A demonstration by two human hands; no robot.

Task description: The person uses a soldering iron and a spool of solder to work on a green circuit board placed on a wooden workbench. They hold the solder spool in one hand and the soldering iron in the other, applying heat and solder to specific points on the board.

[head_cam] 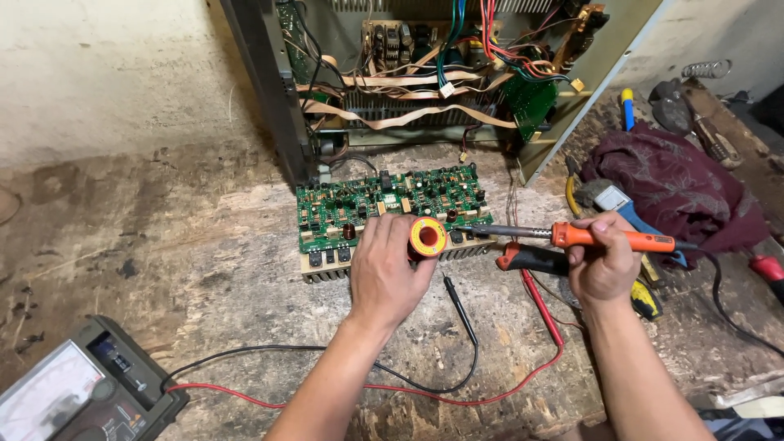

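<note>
A green circuit board [359, 204] on a finned metal heat sink lies on the worn wooden bench. My left hand [388, 273] rests at the board's front edge and holds a small yellow and red solder spool [427, 237]. My right hand [604, 261] grips an orange-handled soldering iron [612, 238], held level. Its metal tip points left toward the board's right front corner, close to the spool.
An open metal chassis [425, 73] full of wires and ribbon cables stands behind the board. An analog multimeter [73, 392] sits at bottom left, its red and black leads [457, 359] trailing across the bench. A maroon cloth [678, 180], pliers and screwdrivers lie at right.
</note>
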